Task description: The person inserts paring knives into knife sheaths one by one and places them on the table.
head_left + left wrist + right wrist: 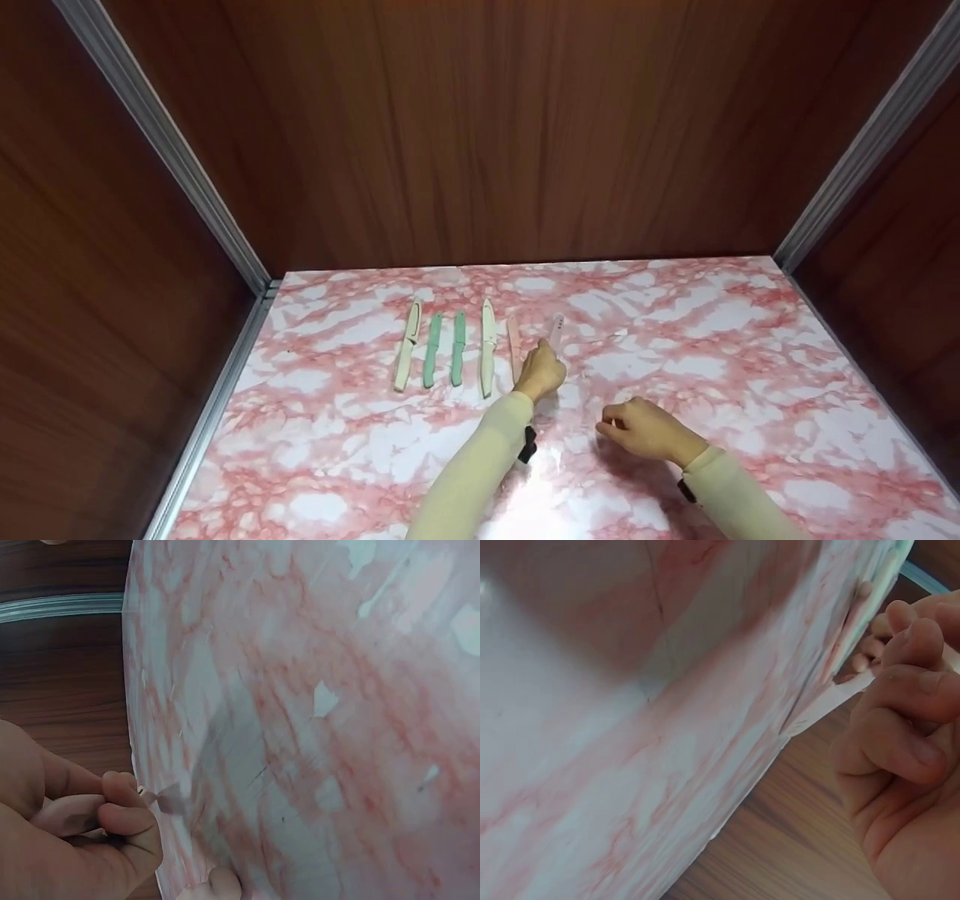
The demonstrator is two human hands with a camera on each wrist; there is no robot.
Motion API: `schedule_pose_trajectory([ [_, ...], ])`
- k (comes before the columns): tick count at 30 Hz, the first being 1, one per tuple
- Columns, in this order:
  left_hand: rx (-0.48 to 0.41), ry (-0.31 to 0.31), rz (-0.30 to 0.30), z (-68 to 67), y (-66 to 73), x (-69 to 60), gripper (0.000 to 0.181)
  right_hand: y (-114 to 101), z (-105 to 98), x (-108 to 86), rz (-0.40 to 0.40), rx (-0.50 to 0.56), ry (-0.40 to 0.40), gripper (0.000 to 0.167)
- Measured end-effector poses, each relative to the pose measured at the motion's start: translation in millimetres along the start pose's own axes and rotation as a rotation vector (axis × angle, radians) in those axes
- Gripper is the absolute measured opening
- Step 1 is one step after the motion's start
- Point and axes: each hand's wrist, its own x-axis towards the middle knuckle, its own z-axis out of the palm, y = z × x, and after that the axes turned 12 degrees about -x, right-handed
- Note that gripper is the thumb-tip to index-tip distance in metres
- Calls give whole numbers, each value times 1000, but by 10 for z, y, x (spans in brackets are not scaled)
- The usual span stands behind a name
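My left hand (543, 371) grips the handle of a pale pink knife (557, 328) with a row of small holes in its blade, which points to the back. In the left wrist view the pale handle (71, 816) lies between the curled fingers and thumb. Just left of that hand is a salmon-pink knife (514, 337), partly covered by it. My right hand (649, 431) hovers to the right and nearer, its fingers loosely curled and holding nothing; the right wrist view shows the bent fingers (911, 739).
More knives lie in a row to the left: a cream knife (488, 349), two green knives (458, 349) and a cream knife in a matching sheath (407, 346). The marbled red-and-white tabletop (360, 442) is enclosed by brown wood panels (480, 135) and metal rails.
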Motion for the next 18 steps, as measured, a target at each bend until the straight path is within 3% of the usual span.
schedule_pose_trajectory([
  [5,80,19,17,31,-16,54,28,-19,-4,-34,10,1,-33,23],
  [8,148,22,64,52,-38,67,35,-17,-3,-60,21,1,-48,23],
  [12,232,36,131,91,-76,54,32,-14,27,-80,15,8,-46,23],
  [18,320,52,130,141,-96,61,24,-30,65,-94,-6,56,-65,21],
])
